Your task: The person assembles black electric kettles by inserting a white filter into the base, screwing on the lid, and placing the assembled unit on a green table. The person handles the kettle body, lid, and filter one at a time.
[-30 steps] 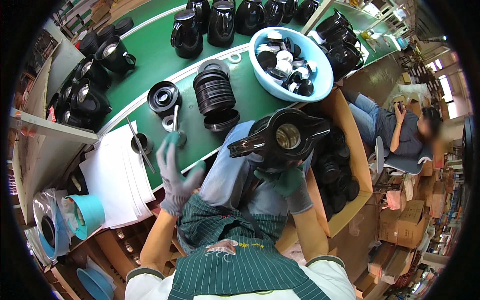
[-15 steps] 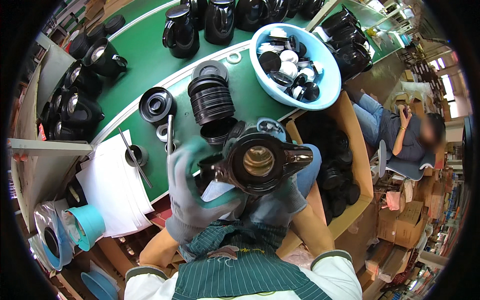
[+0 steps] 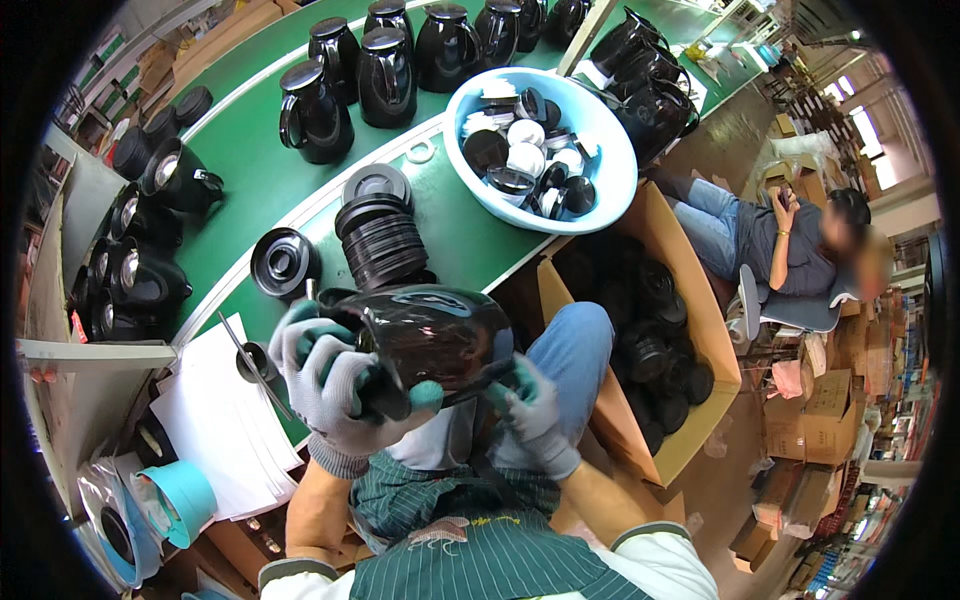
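The glossy black plastic jug body (image 3: pixel 432 340) lies on its side above the person's lap, just off the near edge of the green surface (image 3: pixel 270 190). The left hand (image 3: pixel 335 395), in a grey glove with teal fingertips, wraps the jug's left end, its fingers (image 3: pixel 310 345) clamped around the dark handle part. The right hand (image 3: pixel 535 415), gloved the same way, presses against the jug's lower right side with its fingers closed on the rim there (the thumb is hidden behind the jug).

Just beyond the jug, a leaning stack of black ribbed plastic rings (image 3: pixel 385 240) rests on the surface, with a single black round lid (image 3: pixel 285 262) beside it to the left. Farther back sits a light blue plastic basin (image 3: pixel 610 180) filled with black and white caps. Several finished black jugs (image 3: pixel 385 75) stand in a row behind. An open cardboard box (image 3: pixel 700 340) of black parts sits to the person's right.
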Available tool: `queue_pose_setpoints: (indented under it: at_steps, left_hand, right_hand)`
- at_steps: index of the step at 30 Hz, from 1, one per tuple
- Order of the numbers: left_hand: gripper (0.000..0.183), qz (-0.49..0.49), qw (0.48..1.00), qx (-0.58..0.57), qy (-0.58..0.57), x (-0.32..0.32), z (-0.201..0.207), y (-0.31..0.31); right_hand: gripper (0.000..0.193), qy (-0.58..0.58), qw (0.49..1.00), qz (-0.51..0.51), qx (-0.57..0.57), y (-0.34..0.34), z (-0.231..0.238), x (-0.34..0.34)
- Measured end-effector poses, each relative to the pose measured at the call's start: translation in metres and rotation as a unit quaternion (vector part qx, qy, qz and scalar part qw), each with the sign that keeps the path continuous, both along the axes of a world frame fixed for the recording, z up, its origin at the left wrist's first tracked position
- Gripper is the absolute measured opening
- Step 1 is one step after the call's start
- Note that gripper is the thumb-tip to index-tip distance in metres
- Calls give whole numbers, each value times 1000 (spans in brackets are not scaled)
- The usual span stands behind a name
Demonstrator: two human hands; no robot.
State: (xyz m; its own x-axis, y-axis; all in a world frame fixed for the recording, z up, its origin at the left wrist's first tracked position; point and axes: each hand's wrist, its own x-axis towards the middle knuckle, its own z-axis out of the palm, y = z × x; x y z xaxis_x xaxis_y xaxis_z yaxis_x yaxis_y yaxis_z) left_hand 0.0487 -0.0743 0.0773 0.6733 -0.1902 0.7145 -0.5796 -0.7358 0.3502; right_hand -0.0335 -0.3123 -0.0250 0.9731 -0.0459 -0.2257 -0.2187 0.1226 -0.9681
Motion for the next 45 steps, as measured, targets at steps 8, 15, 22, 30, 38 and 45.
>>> queue_pose_setpoints:
  at_steps: [8,15,22,30,38,45]
  left_hand:
    - [44,-202,977,56,26,14,-13,-18]
    - [54,-179,982,37,54,-6,-10,-31]
    - [118,-283,931,107,204,-1,17,-5]
    - [132,-308,937,71,146,7,22,-29]
    - [132,-256,937,170,168,-44,20,-94]
    - [115,-365,846,203,332,-23,10,-118]
  right_hand:
    - [70,-187,840,-101,-499,-80,18,215]
    - [90,15,679,28,-733,-46,-2,299]
    - [82,-96,807,-23,-582,-73,47,236]
    - [86,-309,846,249,-356,-51,184,38]
    - [81,-230,734,256,-586,-84,180,-35]
    - [83,-232,672,194,-676,-110,152,-77]
